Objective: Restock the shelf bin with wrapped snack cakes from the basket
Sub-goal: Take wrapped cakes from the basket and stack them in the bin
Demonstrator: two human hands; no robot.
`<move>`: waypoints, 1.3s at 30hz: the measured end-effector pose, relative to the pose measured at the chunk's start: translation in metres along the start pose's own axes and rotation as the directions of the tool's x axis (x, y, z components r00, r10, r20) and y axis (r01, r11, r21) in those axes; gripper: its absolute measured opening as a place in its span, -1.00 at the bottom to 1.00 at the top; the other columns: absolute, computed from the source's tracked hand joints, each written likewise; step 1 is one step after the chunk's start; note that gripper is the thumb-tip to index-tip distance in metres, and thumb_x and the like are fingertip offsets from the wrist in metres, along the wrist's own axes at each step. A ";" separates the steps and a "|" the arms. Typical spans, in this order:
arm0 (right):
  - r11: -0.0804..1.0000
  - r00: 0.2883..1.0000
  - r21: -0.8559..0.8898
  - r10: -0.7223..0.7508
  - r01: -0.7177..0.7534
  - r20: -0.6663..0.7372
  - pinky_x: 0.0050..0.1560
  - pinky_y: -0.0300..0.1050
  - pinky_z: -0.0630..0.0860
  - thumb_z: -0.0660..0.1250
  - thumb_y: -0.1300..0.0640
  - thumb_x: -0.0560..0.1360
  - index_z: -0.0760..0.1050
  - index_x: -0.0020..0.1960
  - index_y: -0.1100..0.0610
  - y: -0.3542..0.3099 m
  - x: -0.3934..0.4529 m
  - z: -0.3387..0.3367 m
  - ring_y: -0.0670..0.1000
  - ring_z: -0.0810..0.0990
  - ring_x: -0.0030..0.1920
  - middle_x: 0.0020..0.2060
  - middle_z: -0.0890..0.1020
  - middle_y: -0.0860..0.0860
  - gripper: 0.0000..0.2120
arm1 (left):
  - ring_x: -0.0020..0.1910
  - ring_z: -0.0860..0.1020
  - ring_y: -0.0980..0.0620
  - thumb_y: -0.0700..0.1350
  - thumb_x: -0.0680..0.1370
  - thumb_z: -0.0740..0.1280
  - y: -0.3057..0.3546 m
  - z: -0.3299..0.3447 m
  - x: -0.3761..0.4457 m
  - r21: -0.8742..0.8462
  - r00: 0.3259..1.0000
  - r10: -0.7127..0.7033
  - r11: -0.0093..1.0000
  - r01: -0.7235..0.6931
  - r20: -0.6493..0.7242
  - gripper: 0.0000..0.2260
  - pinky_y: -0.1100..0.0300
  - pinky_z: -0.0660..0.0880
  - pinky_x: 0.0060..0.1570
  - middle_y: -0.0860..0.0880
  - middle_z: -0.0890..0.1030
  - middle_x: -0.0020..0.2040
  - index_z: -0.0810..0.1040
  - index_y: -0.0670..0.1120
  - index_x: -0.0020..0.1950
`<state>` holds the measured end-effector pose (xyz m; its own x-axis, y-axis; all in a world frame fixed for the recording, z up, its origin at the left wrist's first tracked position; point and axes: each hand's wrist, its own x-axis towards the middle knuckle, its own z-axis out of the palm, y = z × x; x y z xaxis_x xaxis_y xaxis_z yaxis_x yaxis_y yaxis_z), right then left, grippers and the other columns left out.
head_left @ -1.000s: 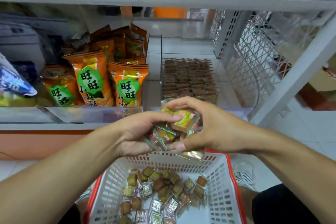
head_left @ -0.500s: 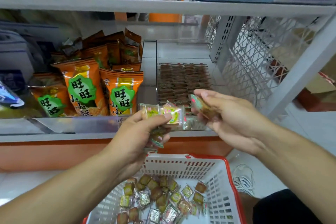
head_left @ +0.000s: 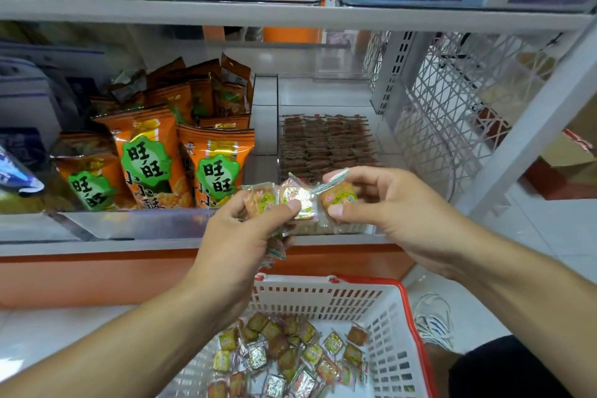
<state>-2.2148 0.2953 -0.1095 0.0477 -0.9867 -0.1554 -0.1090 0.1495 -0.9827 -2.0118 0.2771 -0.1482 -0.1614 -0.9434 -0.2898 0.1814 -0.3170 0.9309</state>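
My left hand (head_left: 245, 236) grips a bunch of wrapped snack cakes (head_left: 277, 199) in front of the shelf edge, some hanging below the palm. Beside it, my right hand (head_left: 387, 213) pinches one wrapped cake (head_left: 339, 197) between thumb and fingers. Both hands are level with the front wall of the clear shelf bin (head_left: 326, 87), which holds rows of brown wrapped cakes (head_left: 326, 145) further back. Below my hands stands the white basket with a red rim (head_left: 326, 297), with several loose wrapped cakes (head_left: 290, 355) on its floor.
Orange snack bags (head_left: 181, 158) fill the bin to the left. A white lattice side panel (head_left: 452, 113) and a slanted white post (head_left: 529, 126) close the shelf on the right. Another shelf board (head_left: 290, 14) runs overhead. A shoe (head_left: 433, 320) is beside the basket.
Both hands have risen from above the basket to the bin's front. The right hand drew apart with one cake, then came back close to the left hand's bunch.
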 end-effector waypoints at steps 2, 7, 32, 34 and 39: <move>1.000 1.000 -0.020 0.013 -0.013 -0.006 0.00 -0.09 0.62 0.50 0.39 0.40 0.61 0.05 0.18 -0.003 0.000 -0.003 0.10 0.70 -0.11 -0.08 0.73 0.19 -0.73 | -0.12 0.69 -0.06 -0.05 0.37 0.59 0.000 0.001 0.000 0.022 1.000 0.017 1.000 -0.017 -0.013 -0.69 -0.25 0.58 0.14 -0.17 0.73 -0.05 0.66 -0.12 0.03; 0.932 0.976 0.297 0.177 -0.207 0.122 -0.25 -0.12 0.65 0.46 0.38 0.34 0.46 0.16 0.24 -0.010 0.002 -0.011 0.14 0.69 -0.21 -0.10 0.70 0.19 -0.58 | -0.10 0.72 -0.01 -0.09 0.43 0.57 -0.002 0.000 0.003 0.018 0.995 0.098 0.995 -0.097 -0.015 -0.76 0.21 0.64 -0.18 -0.07 0.75 -0.07 0.67 -0.05 0.06; 0.858 0.987 -0.512 -0.042 -0.045 -0.157 -0.11 -0.20 0.59 0.58 0.01 0.37 0.62 0.06 0.01 -0.014 0.009 -0.059 -0.08 0.69 -0.07 -0.02 0.71 -0.06 -0.71 | -0.05 0.73 0.01 -0.11 0.54 0.46 -0.004 0.002 0.011 0.042 0.988 0.156 0.987 -0.156 -0.004 -0.88 0.11 0.66 -0.15 -0.04 0.75 0.01 0.71 0.01 0.07; 0.552 0.956 -0.829 -0.182 -0.094 -0.229 -0.33 -0.39 0.41 0.56 -0.06 0.39 0.54 0.08 -0.11 -0.013 0.017 -0.072 -0.22 0.57 -0.21 -0.10 0.61 -0.24 -0.68 | -0.11 0.73 -0.04 -0.10 0.54 0.46 -0.006 0.004 0.010 0.089 0.991 0.136 0.987 -0.136 0.008 -0.86 -0.06 0.63 -0.07 -0.08 0.75 -0.01 0.68 -0.02 0.09; 0.255 0.984 -0.956 -0.068 -0.145 -0.167 -0.16 -0.17 0.43 0.49 0.10 0.44 0.57 0.15 0.14 0.000 0.048 -0.078 0.08 0.57 -0.08 0.01 0.67 0.09 -0.68 | -0.21 0.71 -0.07 -0.11 0.55 0.45 -0.008 0.011 0.009 0.148 0.990 0.135 0.979 -0.140 0.045 -0.83 0.12 0.60 -0.25 -0.09 0.75 -0.06 0.67 -0.06 0.13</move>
<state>-2.2897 0.2429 -0.1089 -0.1116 -0.9913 -0.0694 -0.9839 0.1200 -0.1321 -2.0257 0.2728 -0.1555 -0.1790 -0.9722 -0.1510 0.0567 -0.1634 0.9849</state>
